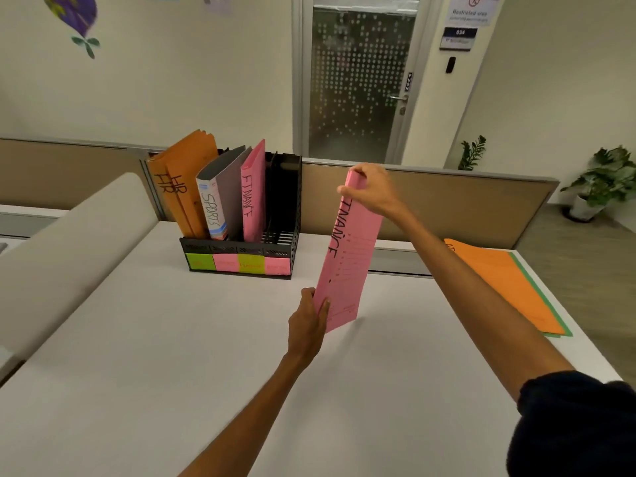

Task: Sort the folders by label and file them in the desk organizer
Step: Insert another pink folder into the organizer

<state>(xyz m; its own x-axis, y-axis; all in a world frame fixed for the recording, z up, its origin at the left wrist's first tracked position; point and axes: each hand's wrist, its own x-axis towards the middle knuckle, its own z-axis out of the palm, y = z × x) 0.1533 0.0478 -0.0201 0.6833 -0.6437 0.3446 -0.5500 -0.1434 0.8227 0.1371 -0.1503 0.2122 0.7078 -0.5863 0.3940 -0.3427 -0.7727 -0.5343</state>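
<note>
At centre frame, a pink paper folder lettered FINANCE (347, 256), held upright with a slight tilt, its top end further right than its bottom. Pinched at the top end by the right hand (370, 189), fingers curled over the edge. Gripped along the lower left edge by the left hand (308, 316), thumb on the near face. Lower corner close to the white surface (172, 356); touching or not, cannot tell.

Up and to the left, well apart from the held folder, a black slotted plastic desk organizer (295, 215) standing on the surface. In its compartments, from left to right: orange paper folders marked HR (186, 187), leaning left; a grey folder with SPORTS on its spine (223, 194); a second pink folder marked FINANCE (253, 201), nearly upright. Across the front wall, a row of green and pink sticky notes (237, 264), writing too blurred to read.

At the right edge of the frame, flat on the surface, an orange folder (506, 284) lying on a green folder (550, 306), only a green strip showing.

Behind the surface, a tan partition panel (447, 208), partly covered by the held folder. At left, a white padded chair back (69, 235). Further back, a frosted glass door with a dot pattern (358, 80) at top centre and a potted green plant (599, 184) on the floor at far right. At lower right, a dark sleeve (578, 425) on the right arm.
</note>
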